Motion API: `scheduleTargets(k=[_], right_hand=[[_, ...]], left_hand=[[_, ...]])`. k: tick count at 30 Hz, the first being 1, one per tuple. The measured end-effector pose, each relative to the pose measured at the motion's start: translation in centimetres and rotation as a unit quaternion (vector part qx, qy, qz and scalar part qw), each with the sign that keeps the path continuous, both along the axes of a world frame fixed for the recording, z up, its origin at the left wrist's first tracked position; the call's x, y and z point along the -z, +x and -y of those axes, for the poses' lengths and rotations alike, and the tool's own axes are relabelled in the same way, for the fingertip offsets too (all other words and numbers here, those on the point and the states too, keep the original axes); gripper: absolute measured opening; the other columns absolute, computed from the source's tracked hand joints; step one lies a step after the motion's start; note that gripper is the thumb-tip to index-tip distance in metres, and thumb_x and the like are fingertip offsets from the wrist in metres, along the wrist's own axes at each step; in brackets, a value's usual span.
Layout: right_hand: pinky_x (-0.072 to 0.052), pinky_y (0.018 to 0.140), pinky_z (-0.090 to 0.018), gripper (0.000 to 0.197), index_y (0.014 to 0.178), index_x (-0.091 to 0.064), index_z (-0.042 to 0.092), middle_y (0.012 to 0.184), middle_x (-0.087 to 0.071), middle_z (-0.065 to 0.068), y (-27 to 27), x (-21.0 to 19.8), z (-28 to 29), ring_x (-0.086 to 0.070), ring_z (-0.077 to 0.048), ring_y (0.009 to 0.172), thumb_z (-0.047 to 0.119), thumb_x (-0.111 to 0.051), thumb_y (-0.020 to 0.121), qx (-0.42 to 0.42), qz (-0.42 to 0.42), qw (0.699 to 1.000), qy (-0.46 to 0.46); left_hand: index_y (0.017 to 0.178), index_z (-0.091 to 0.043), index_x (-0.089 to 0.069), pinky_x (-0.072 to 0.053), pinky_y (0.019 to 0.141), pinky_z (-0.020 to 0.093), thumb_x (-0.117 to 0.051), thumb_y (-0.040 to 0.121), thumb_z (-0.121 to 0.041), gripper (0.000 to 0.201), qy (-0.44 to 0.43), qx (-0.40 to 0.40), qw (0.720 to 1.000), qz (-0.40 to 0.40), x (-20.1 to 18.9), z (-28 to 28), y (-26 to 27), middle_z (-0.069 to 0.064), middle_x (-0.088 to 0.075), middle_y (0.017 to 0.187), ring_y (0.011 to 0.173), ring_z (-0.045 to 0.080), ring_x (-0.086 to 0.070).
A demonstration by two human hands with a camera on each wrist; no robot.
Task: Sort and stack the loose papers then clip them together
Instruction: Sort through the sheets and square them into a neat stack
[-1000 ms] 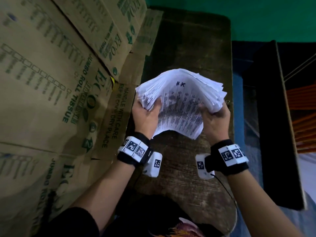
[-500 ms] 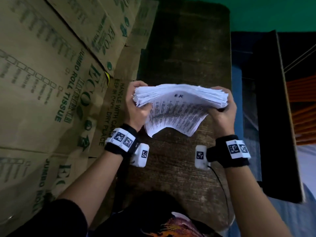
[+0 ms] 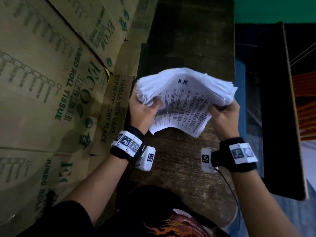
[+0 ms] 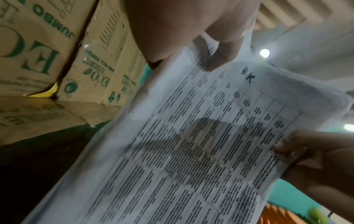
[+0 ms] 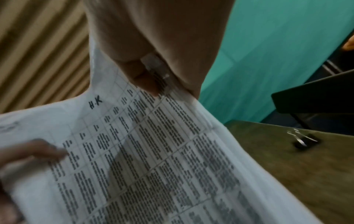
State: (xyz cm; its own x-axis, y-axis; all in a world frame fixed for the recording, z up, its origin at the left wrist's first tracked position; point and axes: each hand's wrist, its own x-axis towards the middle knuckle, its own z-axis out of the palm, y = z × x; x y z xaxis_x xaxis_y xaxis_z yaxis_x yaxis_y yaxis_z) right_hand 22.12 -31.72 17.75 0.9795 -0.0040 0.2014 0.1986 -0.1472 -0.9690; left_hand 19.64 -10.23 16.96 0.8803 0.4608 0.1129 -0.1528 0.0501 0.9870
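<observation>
A thick stack of white printed papers (image 3: 184, 101), its top sheet marked "H-K", is held above the dark wooden table (image 3: 179, 168). My left hand (image 3: 143, 110) grips the stack's left edge, thumb on top. My right hand (image 3: 224, 115) grips the right edge the same way. The stack bows upward between them, its far edges uneven. The left wrist view shows the sheet (image 4: 191, 144) under my left thumb (image 4: 220, 57). In the right wrist view, the same sheet (image 5: 143, 151) fills the frame and a black binder clip (image 5: 304, 141) lies on the table.
Stacked brown cardboard boxes (image 3: 51, 82) printed "ECO JUMBO ROLL TISSUE" wall off the table's left side. A black board (image 3: 277, 108) stands off the table's right edge. A green wall (image 3: 273, 9) lies beyond. The table's far part (image 3: 189, 40) is bare wood.
The stack stood nearly on edge half a second ago; it has now tipped back so its printed face shows again. Both hands kept their hold on its sides.
</observation>
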Motion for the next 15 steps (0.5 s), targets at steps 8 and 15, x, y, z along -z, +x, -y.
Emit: scheduleTargets(k=[8,15], right_hand=[[-0.050,0.088,-0.041,0.042,0.121,-0.057,-0.001,0.109,-0.064,-0.018,0.7,9.4,2.6,-0.056,-0.020,0.096,-0.014,-0.061,0.081,-0.131,-0.202,0.945,-0.222],[-0.049,0.084,-0.037,0.024,0.102,-0.055,0.016,0.102,-0.057,-0.005,2.7,15.7,1.7,-0.054,-0.021,0.094,0.003,-0.067,0.084,-0.035,-0.334,0.902,-0.272]], left_hand=[[0.095,-0.013,-0.062,-0.053,0.078,0.025,-0.070,0.061,-0.017,0.035,0.012,0.048,0.998,-0.037,1.1,-0.6,0.1,-0.001,-0.069,0.093,0.090,0.013,-0.067],[0.084,-0.033,-0.070,-0.055,0.079,0.032,-0.080,0.066,-0.032,0.020,0.019,0.084,0.996,-0.026,0.0,-1.0,0.3,-0.023,-0.072,0.083,0.082,-0.001,-0.067]])
